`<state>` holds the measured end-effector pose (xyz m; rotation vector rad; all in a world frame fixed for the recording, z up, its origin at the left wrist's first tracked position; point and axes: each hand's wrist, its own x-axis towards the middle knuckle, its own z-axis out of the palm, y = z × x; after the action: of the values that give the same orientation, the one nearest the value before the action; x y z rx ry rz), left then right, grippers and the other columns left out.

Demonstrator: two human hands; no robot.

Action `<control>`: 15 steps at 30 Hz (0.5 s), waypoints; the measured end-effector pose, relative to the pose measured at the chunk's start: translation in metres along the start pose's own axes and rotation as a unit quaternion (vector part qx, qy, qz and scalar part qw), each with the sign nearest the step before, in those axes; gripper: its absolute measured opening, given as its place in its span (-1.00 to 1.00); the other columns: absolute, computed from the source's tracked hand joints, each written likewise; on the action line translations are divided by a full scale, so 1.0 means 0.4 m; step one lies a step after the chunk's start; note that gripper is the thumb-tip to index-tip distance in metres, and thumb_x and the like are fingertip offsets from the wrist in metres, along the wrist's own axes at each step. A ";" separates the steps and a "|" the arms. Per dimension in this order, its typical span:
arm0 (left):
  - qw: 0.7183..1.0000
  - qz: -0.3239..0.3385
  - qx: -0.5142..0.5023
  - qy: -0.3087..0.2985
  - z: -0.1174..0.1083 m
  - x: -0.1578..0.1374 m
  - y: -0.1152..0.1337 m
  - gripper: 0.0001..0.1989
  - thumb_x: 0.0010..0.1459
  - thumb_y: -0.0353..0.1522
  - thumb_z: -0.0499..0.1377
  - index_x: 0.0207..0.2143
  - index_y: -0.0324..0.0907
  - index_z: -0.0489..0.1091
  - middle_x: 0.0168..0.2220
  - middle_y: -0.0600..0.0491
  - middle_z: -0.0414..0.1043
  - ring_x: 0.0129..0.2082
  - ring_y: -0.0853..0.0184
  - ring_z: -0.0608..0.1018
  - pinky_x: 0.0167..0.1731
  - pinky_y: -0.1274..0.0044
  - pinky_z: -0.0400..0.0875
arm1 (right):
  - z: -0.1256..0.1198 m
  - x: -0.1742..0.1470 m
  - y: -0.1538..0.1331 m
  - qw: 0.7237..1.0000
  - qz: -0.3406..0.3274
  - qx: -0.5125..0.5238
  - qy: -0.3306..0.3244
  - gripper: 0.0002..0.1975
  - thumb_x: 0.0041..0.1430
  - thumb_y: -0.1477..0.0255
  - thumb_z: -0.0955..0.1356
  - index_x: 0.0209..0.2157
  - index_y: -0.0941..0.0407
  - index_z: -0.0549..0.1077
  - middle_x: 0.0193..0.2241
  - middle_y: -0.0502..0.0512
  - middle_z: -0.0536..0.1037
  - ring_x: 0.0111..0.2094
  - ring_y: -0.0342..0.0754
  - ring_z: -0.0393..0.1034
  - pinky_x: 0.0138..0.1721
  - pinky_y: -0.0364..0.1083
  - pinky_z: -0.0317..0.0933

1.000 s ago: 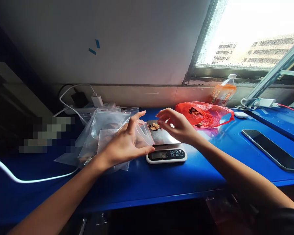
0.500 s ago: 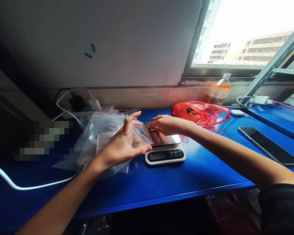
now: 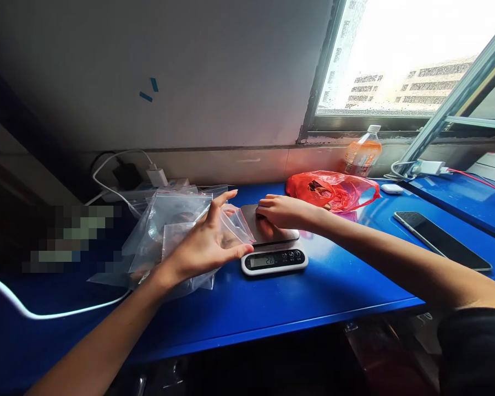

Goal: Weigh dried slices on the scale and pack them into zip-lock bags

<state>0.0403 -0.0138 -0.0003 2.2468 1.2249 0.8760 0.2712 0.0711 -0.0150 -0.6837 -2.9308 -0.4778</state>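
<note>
My left hand (image 3: 200, 245) holds a clear zip-lock bag (image 3: 236, 224) by its mouth, thumb and fingers spread wide so the mouth gapes toward the right. My right hand (image 3: 282, 211) is just above the steel plate of a kitchen scale (image 3: 274, 262), its fingers curled together. Something small and dark shows at those fingertips; I cannot make out what it is. Lit digits on the scale's display look like 28. Under and behind my left hand lies a pile of clear zip-lock bags (image 3: 181, 204), some with brownish contents.
A crumpled red plastic bag (image 3: 346, 192) lies behind my right forearm, with an orange drink bottle (image 3: 363, 151) behind it. To the right are a phone (image 3: 441, 239) and a small white case (image 3: 391, 188). White cables and a charger (image 3: 157, 177) are at the left.
The scale's display, dark before, now shows digits. My right hand has shifted slightly over the plate. My left hand keeps the bag in about the same place. The view has turned a little.
</note>
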 end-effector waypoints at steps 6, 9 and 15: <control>1.000 0.016 0.006 -0.002 -0.002 0.002 -0.004 -0.04 -0.06 -0.12 0.34 0.25 0.00 -0.17 0.04 -0.16 0.29 0.12 -0.01 0.38 0.04 0.06 0.34 | -0.031 0.012 0.009 0.997 0.058 0.038 -0.034 -0.83 0.17 0.61 0.30 -0.35 0.18 0.53 -0.36 0.14 0.57 -0.33 -0.06 0.41 -0.28 -0.08 0.20; 1.000 0.015 0.003 0.006 -0.005 0.004 -0.003 -0.04 -0.06 -0.10 0.33 0.25 0.00 -0.17 0.04 -0.16 0.29 0.11 -0.02 0.39 0.03 0.05 0.34 | -0.045 0.005 0.015 0.992 0.099 0.064 -0.036 -0.83 0.13 0.61 0.30 -0.34 0.18 0.53 -0.33 0.15 0.58 -0.33 -0.07 0.42 -0.32 -0.12 0.19; 1.000 0.023 -0.007 0.011 -0.009 0.005 -0.002 -0.06 -0.05 -0.11 0.32 0.25 -0.02 -0.15 0.06 -0.17 0.26 0.11 0.00 0.38 0.02 0.06 0.36 | -0.084 -0.030 0.010 0.976 0.131 0.151 0.084 -0.80 0.09 0.63 0.28 -0.35 0.19 0.54 -0.36 0.11 0.57 -0.41 -0.15 0.38 -0.33 -0.13 0.23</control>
<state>0.0382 -0.0114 0.0026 2.2694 1.1772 0.9259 0.2846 0.0587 0.0162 -0.9169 -2.6211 -0.0578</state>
